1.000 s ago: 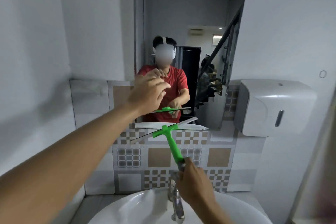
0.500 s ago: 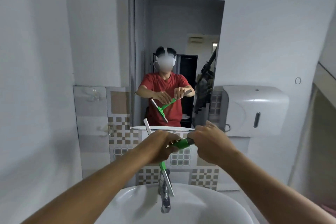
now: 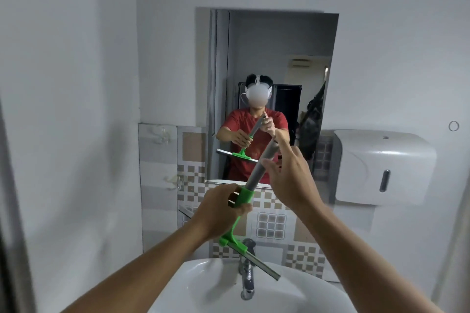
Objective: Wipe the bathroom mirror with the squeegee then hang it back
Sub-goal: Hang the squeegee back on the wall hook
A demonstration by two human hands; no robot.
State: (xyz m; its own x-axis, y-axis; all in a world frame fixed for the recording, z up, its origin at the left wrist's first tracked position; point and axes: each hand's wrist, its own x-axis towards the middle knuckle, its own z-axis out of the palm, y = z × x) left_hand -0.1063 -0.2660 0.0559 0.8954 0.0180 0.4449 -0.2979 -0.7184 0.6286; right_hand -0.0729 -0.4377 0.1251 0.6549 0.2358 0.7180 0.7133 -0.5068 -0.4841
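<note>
Head view: left hand (image 3: 218, 211) grip clenched on squeegee (image 3: 241, 213); right hand (image 3: 290, 180) pinching its telescopic pole; overextension risks blade striking faucet (image 3: 247, 277).

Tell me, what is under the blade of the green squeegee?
Under the squeegee blade are the chrome faucet and the white sink. The blade covers part of the faucet; the drain is not visible.
</note>
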